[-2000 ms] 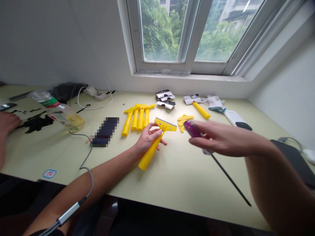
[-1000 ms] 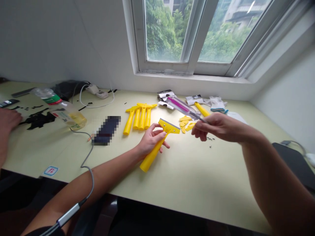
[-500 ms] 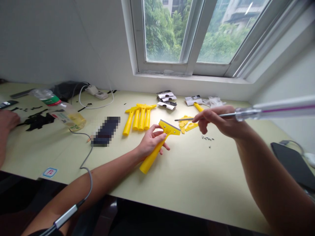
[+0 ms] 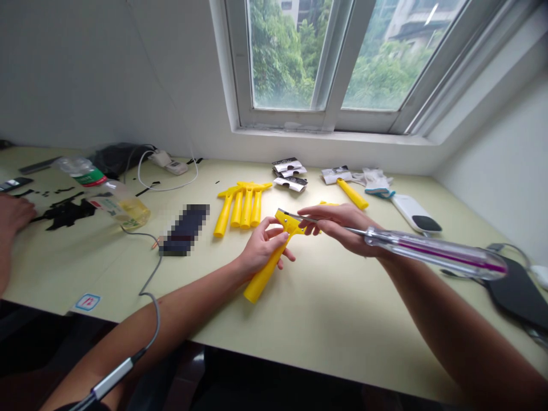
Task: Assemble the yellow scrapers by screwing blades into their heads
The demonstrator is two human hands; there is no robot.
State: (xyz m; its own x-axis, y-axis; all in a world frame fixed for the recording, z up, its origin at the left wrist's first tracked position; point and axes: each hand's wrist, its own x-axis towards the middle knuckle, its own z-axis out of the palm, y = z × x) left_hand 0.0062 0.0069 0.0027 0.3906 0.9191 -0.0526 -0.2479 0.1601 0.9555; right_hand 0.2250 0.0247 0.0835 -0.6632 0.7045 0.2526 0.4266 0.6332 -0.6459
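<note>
My left hand (image 4: 263, 245) is closed around the neck of a yellow scraper (image 4: 266, 273), whose wide head with a metal blade points away from me. A screw shows on the head's left side. In my right hand (image 4: 345, 225) is a screwdriver (image 4: 436, 251) with a clear handle and a purple stripe; its handle sticks out to the right and its shaft runs between the fingers. The right fingertips are at the right side of the scraper head and hide part of it. Whether the screwdriver tip touches the head I cannot tell.
Several yellow scraper handles (image 4: 246, 205) lie left of centre behind a pixelated dark object (image 4: 186, 229). Small packets (image 4: 290, 173) and another yellow handle (image 4: 353, 194) lie near the window. A bottle (image 4: 113, 197) and another person's hand (image 4: 17, 210) are at left, a white device (image 4: 416, 213) at right.
My right hand has moved left and down to the scraper head, bringing the screwdriver with it; its handle now tilts down to the right. My left hand and the scraper have hardly moved.
</note>
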